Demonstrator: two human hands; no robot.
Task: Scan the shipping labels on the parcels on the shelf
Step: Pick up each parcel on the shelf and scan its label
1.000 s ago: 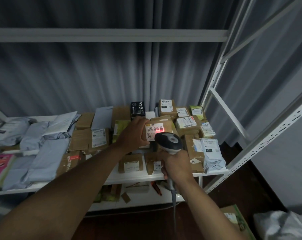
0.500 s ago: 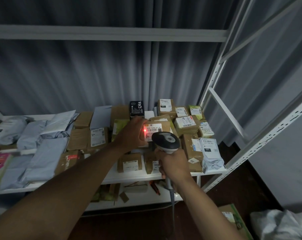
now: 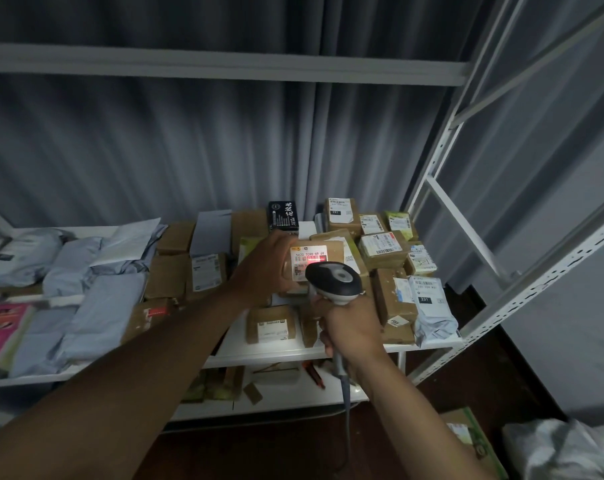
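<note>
- A handheld scanner (image 3: 334, 283) is being gripped by the right hand (image 3: 351, 328), fingers wrapped round the handle, its cable hanging down below the wrist.
- Just beyond the scanner head, a small brown parcel (image 3: 316, 263) is being held by the left hand (image 3: 264, 268), fingers curled round its left edge, label tilted up toward the scanner.
- The red scan light is now being thrown as a bar across the barcode on the shipping label (image 3: 308, 260); half a second ago only a red dot was being shown at the label's left edge, so this label is probably being read properly now.
- The parcel is being kept between the two hands, above the pile on the shelf (image 3: 279, 351).
- Further back and to the right, more labelled boxes (image 3: 383, 249) are waiting; grey mailer bags (image 3: 96, 313) are lying to the left.
</note>
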